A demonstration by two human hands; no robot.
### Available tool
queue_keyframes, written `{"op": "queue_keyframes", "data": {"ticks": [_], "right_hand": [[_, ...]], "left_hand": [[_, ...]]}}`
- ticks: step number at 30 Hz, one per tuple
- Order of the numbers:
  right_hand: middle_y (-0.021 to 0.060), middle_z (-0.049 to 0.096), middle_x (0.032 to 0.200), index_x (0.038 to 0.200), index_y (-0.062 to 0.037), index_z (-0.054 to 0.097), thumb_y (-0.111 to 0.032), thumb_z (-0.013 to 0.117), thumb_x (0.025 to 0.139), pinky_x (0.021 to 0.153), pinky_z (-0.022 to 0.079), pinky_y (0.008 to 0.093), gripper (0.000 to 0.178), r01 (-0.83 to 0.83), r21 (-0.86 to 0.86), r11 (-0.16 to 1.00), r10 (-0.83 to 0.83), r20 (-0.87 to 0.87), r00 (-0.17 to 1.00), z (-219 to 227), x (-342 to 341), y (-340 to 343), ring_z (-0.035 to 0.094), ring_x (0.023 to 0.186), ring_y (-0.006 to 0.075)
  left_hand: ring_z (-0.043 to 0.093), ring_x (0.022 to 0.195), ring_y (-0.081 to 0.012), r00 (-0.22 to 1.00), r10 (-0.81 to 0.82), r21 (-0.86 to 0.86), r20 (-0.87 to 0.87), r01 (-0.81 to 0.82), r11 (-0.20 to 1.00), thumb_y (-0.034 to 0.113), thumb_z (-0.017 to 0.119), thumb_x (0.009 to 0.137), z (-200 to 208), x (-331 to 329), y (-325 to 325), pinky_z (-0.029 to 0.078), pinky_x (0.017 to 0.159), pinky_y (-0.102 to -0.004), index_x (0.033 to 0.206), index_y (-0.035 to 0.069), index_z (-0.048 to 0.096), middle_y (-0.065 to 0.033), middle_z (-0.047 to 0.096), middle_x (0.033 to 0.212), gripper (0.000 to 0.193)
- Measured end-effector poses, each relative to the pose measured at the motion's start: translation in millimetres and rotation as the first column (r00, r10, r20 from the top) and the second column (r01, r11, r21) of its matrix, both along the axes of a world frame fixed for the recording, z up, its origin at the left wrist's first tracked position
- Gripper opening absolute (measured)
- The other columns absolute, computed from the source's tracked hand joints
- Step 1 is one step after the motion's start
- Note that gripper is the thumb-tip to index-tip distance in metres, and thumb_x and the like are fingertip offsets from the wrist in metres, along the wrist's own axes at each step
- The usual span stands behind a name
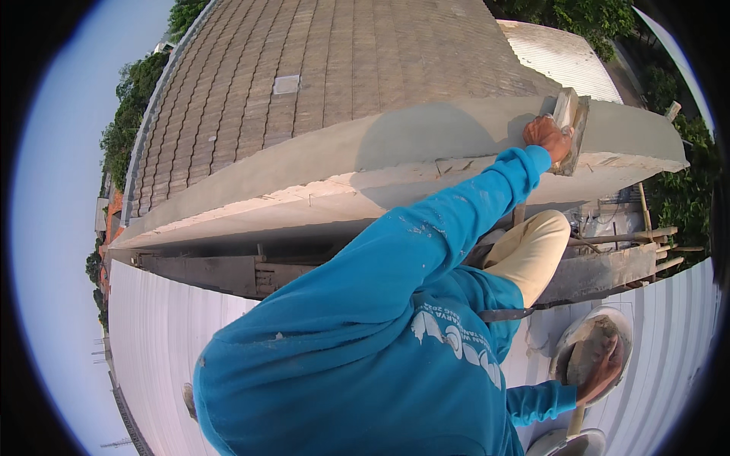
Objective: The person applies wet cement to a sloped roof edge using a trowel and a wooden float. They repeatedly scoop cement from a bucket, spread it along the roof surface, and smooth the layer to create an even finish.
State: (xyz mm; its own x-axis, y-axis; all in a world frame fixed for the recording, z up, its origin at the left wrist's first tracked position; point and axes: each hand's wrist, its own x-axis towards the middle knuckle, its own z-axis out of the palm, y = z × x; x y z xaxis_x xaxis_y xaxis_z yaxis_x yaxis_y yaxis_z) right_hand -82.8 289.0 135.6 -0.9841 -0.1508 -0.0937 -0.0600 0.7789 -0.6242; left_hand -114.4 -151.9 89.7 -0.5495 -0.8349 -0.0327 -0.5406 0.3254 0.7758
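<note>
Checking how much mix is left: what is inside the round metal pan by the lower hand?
Inside the round metal pan lies a layer of grey-brown mortar. The hand and a trowel blade cover its middle, so the depth and the pan bottom cannot be seen.

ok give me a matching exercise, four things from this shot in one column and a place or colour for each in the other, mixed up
1 wooden float
2 round pan
3 tiled roof
4 trouser knee

a cream
b brown, beyond the plastered ledge
c on the white ribbed sheeting, under the right hand
d against the plastered ledge, in the left hand

Pairs: 1-d, 2-c, 3-b, 4-a
</note>
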Motion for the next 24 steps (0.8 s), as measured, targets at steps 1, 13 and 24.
{"op": "queue_keyframes", "data": {"ticks": [1,13,24], "right_hand": [[0.0141,0.071,0.101,0.122,-0.0036,0.065,-0.047,0.050,0.099,0.082,0.053,0.0357,0.052,-0.014,0.000,1.000,0.014,-0.020,1.000,4,0,-3,0.068,0.089,0.0243],[0.0090,0.069,0.089,0.120,-0.0035,0.067,-0.039,0.060,0.096,0.069,0.049,0.0305,0.043,-0.112,-0.466,0.877,0.145,0.036,0.989,4,14,-88,0.061,0.073,0.0173],[0.0187,0.066,0.109,0.128,0.0032,0.051,-0.034,0.057,0.098,0.073,0.056,0.0385,0.048,0.325,-0.942,0.085,0.927,0.195,0.321,-73,72,-252,0.068,0.089,0.0293]], "left_hand": [[0.064,0.101,-0.0401,0.998,-0.065,0.105,-0.012,0.066,0.992,0.048,0.062,0.087,7,-21,6,0.050,0.091,-0.0449,0.103,-0.007,0.066,-0.0244,0.068,0.105,0.057],[0.058,0.113,-0.0207,0.531,-0.212,0.343,-0.820,0.754,0.561,0.034,0.053,0.098,-6,43,19,0.049,0.095,-0.0374,0.127,-0.001,0.054,-0.0110,0.061,0.125,0.045],[0.066,0.098,-0.0207,0.488,0.205,0.526,-0.849,0.739,0.420,0.021,0.048,0.099,-22,195,10,0.056,0.083,-0.0370,0.124,0.001,0.056,-0.0095,0.064,0.118,0.033]]}}
